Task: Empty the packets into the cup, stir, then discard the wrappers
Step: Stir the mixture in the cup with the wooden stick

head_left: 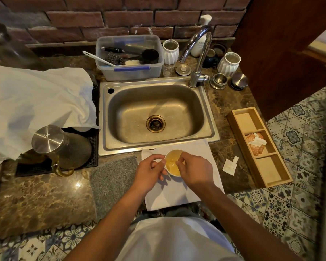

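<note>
A white cup (174,167) of yellowish liquid stands on a white napkin (177,194) just in front of the sink. My left hand (151,172) grips the cup's left side, fingers curled round its wall. My right hand (194,171) hovers over the cup's right rim with thumb and fingertips drawn together above the liquid; whatever they pinch is hidden. A torn white wrapper (229,165) lies on the counter to the right of the napkin. Orange and white packets (256,143) sit in the middle compartment of a wooden tray (271,174).
The steel sink (154,112) and tap (198,53) lie straight ahead. A grey mat (113,183) is left of the napkin, with a steel-lidded glass jug (60,147) on a black mat beyond it. A plastic tub (129,57) and white jars stand behind the sink.
</note>
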`<action>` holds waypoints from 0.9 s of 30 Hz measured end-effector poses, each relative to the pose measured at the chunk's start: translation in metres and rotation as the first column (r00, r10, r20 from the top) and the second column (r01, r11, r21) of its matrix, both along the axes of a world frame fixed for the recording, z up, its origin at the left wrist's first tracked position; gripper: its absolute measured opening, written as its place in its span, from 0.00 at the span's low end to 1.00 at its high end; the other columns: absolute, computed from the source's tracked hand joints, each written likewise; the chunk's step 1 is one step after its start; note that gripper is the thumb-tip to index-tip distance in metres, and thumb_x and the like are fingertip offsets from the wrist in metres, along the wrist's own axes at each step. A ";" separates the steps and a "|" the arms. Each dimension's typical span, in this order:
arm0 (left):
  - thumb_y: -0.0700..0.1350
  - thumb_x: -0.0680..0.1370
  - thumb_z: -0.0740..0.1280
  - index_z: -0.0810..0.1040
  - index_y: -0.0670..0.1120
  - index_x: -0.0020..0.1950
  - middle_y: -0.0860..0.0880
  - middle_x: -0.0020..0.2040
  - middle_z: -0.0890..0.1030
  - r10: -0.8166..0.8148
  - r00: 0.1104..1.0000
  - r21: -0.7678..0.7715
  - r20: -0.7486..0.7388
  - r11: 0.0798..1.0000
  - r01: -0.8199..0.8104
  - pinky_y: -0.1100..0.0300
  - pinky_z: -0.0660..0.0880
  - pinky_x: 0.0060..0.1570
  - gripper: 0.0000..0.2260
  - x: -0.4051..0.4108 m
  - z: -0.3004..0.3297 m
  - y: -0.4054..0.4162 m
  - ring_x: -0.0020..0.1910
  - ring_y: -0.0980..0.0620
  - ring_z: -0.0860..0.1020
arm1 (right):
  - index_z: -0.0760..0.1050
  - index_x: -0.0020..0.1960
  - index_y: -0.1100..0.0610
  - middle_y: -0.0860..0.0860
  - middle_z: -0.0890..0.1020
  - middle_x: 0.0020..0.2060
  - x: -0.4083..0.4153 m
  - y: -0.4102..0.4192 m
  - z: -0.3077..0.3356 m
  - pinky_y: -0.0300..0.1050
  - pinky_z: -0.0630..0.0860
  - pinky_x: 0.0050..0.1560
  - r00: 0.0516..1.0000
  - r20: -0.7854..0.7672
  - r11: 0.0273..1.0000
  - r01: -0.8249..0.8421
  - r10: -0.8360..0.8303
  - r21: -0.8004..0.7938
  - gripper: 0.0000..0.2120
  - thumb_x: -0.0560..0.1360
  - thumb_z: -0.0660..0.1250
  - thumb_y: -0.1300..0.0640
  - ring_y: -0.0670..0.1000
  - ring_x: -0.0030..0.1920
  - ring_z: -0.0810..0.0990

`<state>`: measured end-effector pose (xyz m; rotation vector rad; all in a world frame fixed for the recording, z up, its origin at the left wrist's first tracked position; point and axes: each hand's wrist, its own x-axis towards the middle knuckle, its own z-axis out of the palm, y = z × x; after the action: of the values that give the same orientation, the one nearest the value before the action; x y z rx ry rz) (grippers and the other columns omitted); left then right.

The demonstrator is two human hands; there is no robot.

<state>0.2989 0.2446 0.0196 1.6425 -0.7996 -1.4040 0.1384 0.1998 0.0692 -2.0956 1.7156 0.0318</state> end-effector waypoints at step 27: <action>0.42 0.81 0.68 0.81 0.46 0.57 0.42 0.34 0.84 0.007 1.000 0.007 -0.025 1.000 -0.007 0.63 0.75 0.28 0.06 0.001 0.001 -0.002 0.26 0.53 0.78 | 0.80 0.60 0.47 0.49 0.86 0.53 -0.010 -0.012 -0.001 0.41 0.76 0.51 1.000 -0.022 1.000 -0.008 0.008 0.016 0.14 0.81 0.63 0.42 0.50 0.50 0.83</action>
<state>0.2998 0.2424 0.0209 1.6286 -0.7750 -1.4207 0.1282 0.1877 0.0685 -2.0981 1.7146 0.0715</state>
